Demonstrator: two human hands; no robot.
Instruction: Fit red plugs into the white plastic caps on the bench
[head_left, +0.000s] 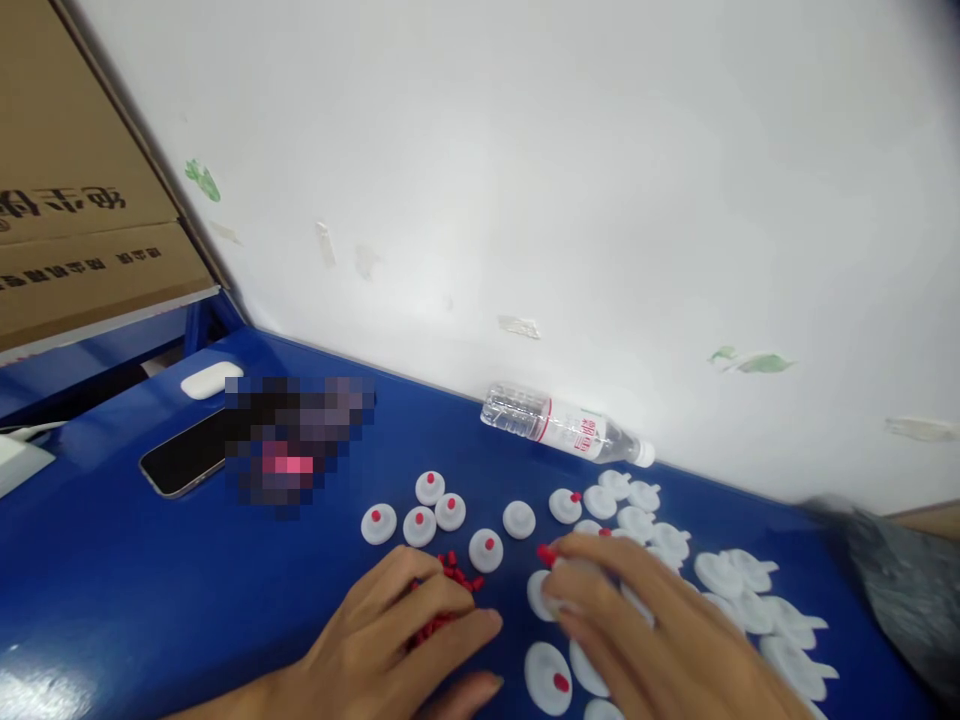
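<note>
Just in front of the water bottle (562, 425), the right hand (637, 630) had its grip pinched shut on a tiny red plug (547, 553) over a white plastic cap (541, 597), a probably light, stiff, slippery piece best taken by the fingertips, while the left hand (405, 630) curled over the loose red plugs (454, 572), its grip hidden.

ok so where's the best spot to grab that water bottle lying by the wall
Around the labelled middle of the water bottle, coming from above on the near side. It lies on its side along the wall, so the far side is blocked, and the cap end is narrow.
</note>
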